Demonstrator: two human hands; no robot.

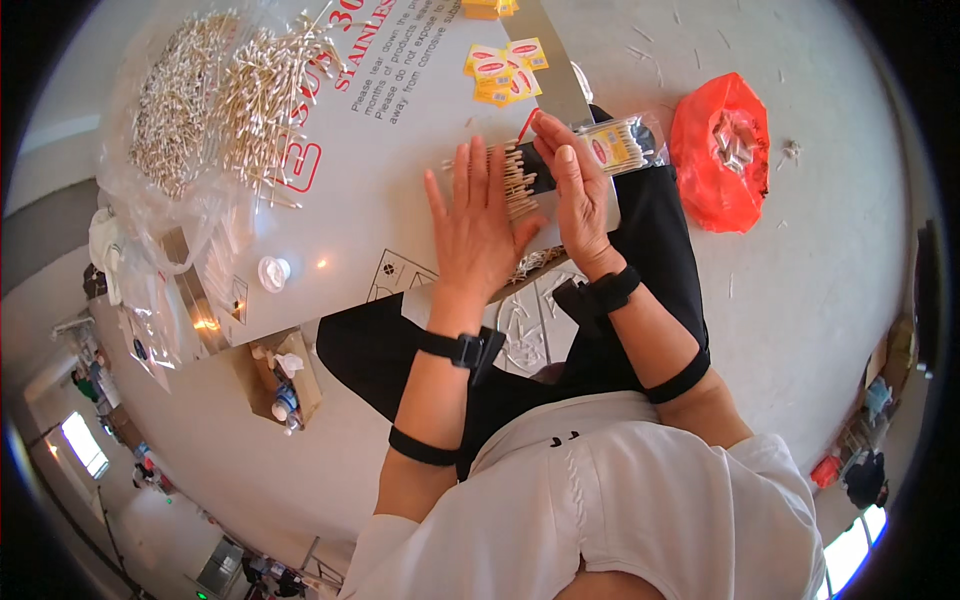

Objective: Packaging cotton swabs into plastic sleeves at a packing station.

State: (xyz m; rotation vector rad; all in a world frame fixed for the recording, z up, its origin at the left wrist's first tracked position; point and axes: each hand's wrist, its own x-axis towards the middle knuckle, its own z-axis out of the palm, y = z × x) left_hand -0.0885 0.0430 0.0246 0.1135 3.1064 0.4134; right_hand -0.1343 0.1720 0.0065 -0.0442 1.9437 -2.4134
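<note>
My left hand (472, 232) lies with its fingers stretched out over a row of cotton swabs (517, 180) on the table's metal top. The swabs' tips stick out to the right of the fingers, beside a dark strip. My right hand (583, 200) stands on edge just right of the row, its fingers straight and its thumb raised. Beyond it, at the table edge, is a clear packet of cotton swabs (622, 146) with a yellow and red card in it. Whether the right fingers touch the packet is hidden.
Loose cotton swabs (270, 95) are heaped in clear plastic at the far left. Yellow cards (507, 72) lie at the back, and a small white round tub (273, 273) near the front left. A red bag (718, 150) stands right; a cardboard box (262, 385) sits below the table.
</note>
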